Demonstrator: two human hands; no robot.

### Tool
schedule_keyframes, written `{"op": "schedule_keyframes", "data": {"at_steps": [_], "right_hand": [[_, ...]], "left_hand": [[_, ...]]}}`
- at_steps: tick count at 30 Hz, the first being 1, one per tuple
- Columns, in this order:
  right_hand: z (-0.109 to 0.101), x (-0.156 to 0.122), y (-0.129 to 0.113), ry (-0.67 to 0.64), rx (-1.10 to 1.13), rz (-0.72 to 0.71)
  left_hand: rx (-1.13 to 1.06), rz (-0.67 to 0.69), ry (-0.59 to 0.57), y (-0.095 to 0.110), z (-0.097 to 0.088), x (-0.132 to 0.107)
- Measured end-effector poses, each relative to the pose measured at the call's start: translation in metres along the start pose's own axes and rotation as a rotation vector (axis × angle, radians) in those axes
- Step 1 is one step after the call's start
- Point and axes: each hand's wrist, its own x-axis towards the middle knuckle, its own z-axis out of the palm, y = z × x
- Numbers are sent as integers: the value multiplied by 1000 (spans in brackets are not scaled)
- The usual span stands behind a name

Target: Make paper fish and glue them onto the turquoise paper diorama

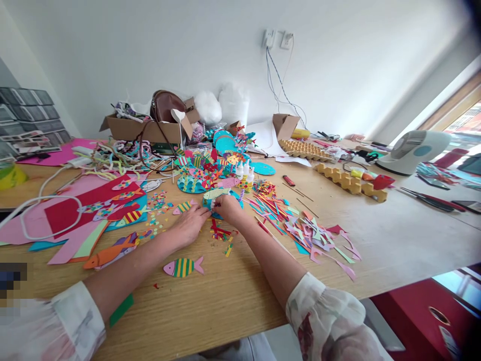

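My right hand (225,208) is bent at the wrist, its fingers pinched together over a small blue paper craft piece (206,202); what sits between the fingertips is hidden. My left hand (191,224) lies low on the table with fingers stretched out, the tips at the near edge of that blue piece. A pink paper fish with green and yellow stripes (183,267) lies nearer to me, and a similar striped fish (182,207) rests just beyond my left hand. Small red paper strips (219,230) are scattered below my hands.
White-capped glue bottles (246,175) stand behind my right hand. Paper scraps (315,233) and a red cutter (288,180) lie to the right, with egg-carton strips (349,181) and a white fan (413,150) beyond. Coloured sheets (71,213) cover the left; a cardboard box (130,129) stands behind.
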Motion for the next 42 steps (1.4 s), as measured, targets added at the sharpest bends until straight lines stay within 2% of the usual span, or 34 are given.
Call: {"op": "schedule_keyframes", "data": {"at_steps": [21, 42], "right_hand": [[-2, -3, -4, -14, -67, 7], [-4, -5, -7, -18, -68, 32]], "left_hand": [[-19, 44, 24, 0, -2, 2], [-42, -9, -3, -1, 0, 4]]}}
